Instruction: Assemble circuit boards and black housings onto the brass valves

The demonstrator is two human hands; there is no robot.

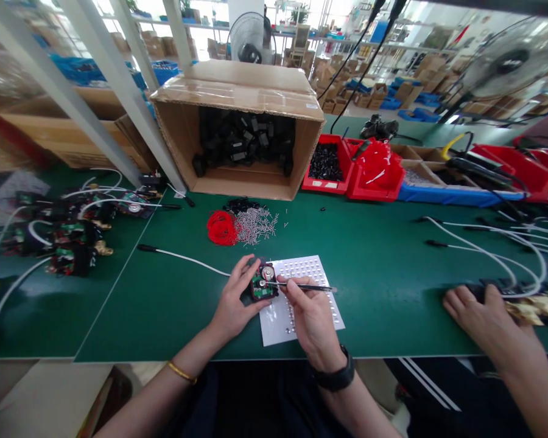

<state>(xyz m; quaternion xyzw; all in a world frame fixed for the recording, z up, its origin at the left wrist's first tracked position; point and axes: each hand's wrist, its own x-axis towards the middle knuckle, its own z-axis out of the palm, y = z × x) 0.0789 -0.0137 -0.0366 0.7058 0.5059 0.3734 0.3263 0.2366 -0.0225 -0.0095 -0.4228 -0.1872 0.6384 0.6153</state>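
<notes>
My left hand (234,299) is closed around a small black housing with a green circuit board (258,288) inside, steadying it on the table. A white cable (194,260) with a black end runs leftward from the housing. Between thumb and fingers, my right hand (314,316) pinches a thin dark tweezer-like tool (311,286), its tip over the circuit board. Whether the tip grips anything is too small to tell. Under the right hand lies a white sheet (274,325) carrying rows of small silvery round pieces.
Screws (256,225) and red rings (222,227) lie ahead. Behind them stands a cardboard box (237,85) of black parts, beside red bins (374,188). Wired assemblies (75,249) sit at left. A co-worker's hand (488,316) rests on cabled parts at right.
</notes>
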